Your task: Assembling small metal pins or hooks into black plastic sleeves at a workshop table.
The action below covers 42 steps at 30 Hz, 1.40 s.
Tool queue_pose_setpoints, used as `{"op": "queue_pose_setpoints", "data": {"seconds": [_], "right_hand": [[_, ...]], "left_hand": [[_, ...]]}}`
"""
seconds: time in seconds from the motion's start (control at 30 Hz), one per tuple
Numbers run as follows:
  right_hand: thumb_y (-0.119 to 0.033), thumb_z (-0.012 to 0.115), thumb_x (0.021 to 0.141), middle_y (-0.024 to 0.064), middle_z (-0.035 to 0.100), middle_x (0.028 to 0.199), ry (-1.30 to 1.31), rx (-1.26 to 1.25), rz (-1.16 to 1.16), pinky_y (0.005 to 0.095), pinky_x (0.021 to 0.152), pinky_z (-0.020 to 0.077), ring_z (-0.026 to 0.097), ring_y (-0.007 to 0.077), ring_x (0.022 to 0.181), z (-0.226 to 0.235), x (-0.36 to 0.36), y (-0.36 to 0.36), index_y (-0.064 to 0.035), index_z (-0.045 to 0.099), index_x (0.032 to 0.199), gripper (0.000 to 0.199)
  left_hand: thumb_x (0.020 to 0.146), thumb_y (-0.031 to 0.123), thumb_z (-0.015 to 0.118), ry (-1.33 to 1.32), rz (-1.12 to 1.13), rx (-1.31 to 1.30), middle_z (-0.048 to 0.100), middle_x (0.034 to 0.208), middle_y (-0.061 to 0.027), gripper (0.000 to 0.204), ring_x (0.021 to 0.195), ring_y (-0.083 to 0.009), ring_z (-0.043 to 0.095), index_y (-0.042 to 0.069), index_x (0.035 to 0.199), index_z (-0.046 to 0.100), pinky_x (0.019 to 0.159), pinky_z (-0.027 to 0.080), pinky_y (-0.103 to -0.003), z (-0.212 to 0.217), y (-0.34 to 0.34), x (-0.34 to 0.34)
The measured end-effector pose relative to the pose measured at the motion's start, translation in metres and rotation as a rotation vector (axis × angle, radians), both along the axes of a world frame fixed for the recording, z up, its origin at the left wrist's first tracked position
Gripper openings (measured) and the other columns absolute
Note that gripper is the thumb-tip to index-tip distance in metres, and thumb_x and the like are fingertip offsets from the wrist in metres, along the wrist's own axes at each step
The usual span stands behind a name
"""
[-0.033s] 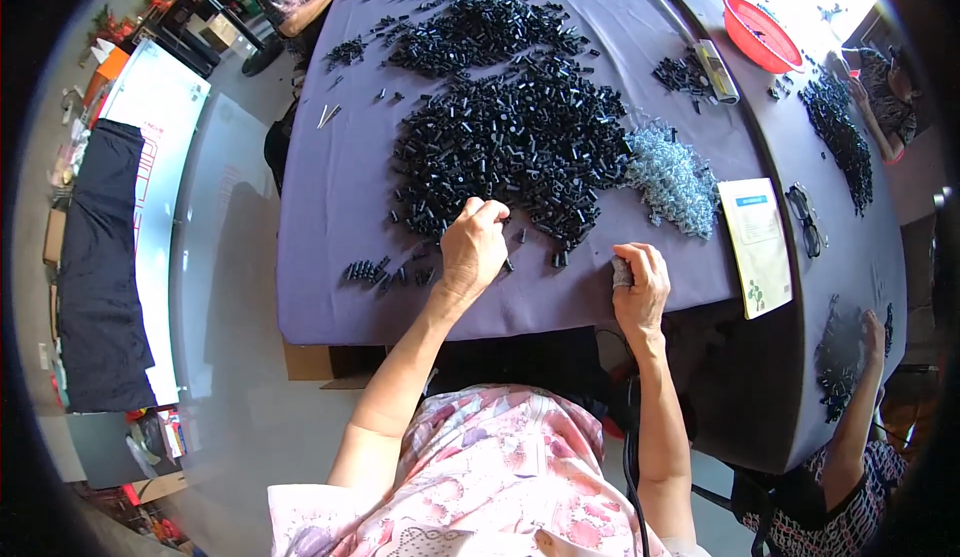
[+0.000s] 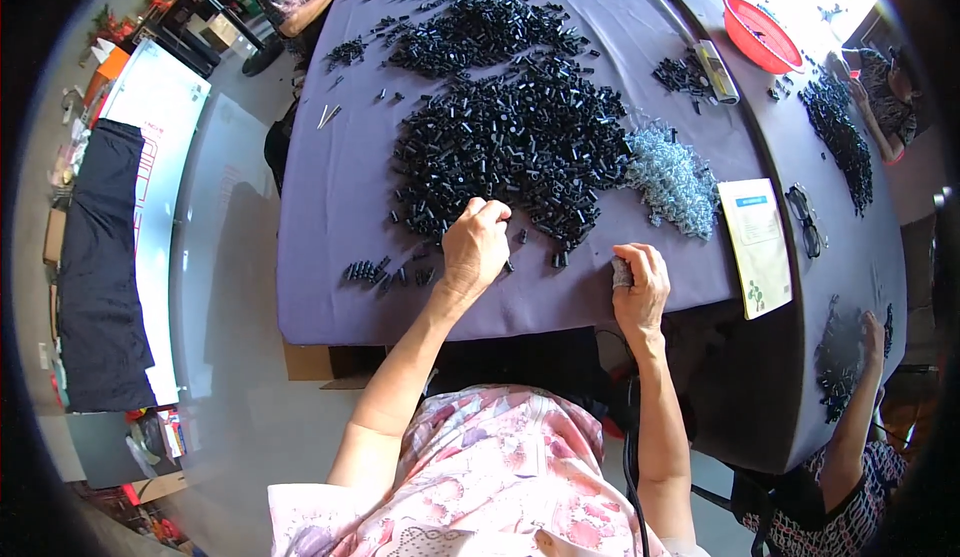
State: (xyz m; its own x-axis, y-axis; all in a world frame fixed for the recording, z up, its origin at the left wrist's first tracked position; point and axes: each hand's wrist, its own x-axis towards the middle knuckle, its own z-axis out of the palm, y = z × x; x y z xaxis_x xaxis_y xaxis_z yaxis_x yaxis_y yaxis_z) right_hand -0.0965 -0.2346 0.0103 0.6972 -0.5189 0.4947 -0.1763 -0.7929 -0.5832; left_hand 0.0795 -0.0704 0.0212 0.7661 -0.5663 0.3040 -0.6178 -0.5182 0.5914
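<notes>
My left hand [image 2: 476, 247] is closed, its fingertips pinched together at the near edge of a large heap of small black cylindrical pieces [image 2: 510, 142]. Whatever it holds is hidden by the fingers. To the right, my right hand [image 2: 642, 285] is curled closed over the table's front edge. A greyish wrap or cover [image 2: 622, 272] shows at its thumb side; what lies inside that hand I cannot make out. Beyond it spreads a pile of small clear bluish plastic pieces [image 2: 672, 179], touching the black heap. A few black pieces [image 2: 368, 271] lie in a loose row left of my left hand.
A purple cloth [image 2: 330, 187] covers the table. On the right are a cream packet [image 2: 757, 247], eyeglasses [image 2: 803, 219], a yellow-and-white box [image 2: 716, 72] and a red basket [image 2: 762, 34]. Other people sit around, one person's hand [image 2: 874, 339] at the lower right over more black pieces.
</notes>
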Motion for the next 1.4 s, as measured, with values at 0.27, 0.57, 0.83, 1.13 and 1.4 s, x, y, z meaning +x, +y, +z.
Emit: {"op": "queue_pose_setpoints", "data": {"seconds": [0.27,0.57,0.83,1.13,1.4], "right_hand": [[0.012,0.052,0.058,0.011,0.058,0.093,0.003,-0.013,0.003,0.0393,0.08,0.0459,0.056,0.0324,0.092,-0.002,0.001,-0.001,-0.0065,0.06,0.093,0.041],[0.013,0.052,0.059,0.0115,0.058,0.093,-0.004,-0.03,-0.005,0.0389,0.079,0.047,0.056,0.033,0.09,-0.001,-0.001,0.001,-0.0063,0.061,0.094,0.041],[0.012,0.059,0.072,0.0118,0.061,0.086,-0.096,0.396,0.332,0.029,0.068,0.0498,0.062,0.0244,0.076,0.037,0.016,0.067,-0.0017,0.061,0.093,0.025],[0.02,0.048,0.06,0.0082,0.059,0.09,-0.034,0.555,0.41,0.0262,0.073,0.0477,0.06,0.0183,0.081,0.013,0.026,0.083,0.0002,0.059,0.095,0.042],[0.017,0.053,0.059,0.0107,0.063,0.087,0.053,0.372,0.411,0.031,0.07,0.0507,0.064,0.0257,0.08,0.02,0.027,0.087,-0.003,0.061,0.095,0.042]], "left_hand": [[0.077,0.02,0.07,0.086,-0.016,0.097,0.06,0.082,-0.0096,0.015,0.074,-0.0279,0.062,0.007,0.08,0.062,0.065,0.05,-0.038,0.017,-0.008,-0.02],[0.076,0.01,0.068,-0.108,-0.056,-0.002,0.058,0.084,-0.0102,0.011,0.08,-0.0284,0.06,0.006,0.083,0.061,0.068,0.049,-0.038,0.016,-0.002,-0.033],[0.08,0.0,0.066,0.279,-0.153,-0.262,0.06,0.076,-0.0071,0.015,0.053,-0.0127,0.059,0.003,0.093,0.059,0.046,0.045,-0.026,0.005,0.03,-0.072],[0.079,-0.01,0.058,0.449,-0.178,-0.361,0.062,0.077,-0.0078,0.017,0.057,-0.0109,0.06,0.001,0.092,0.061,0.048,0.049,-0.025,0.001,0.045,-0.068],[0.079,-0.011,0.055,0.372,-0.21,-0.387,0.062,0.08,-0.0078,0.017,0.062,-0.011,0.061,-0.002,0.093,0.061,0.053,0.05,-0.025,-0.008,0.053,-0.067]]}}
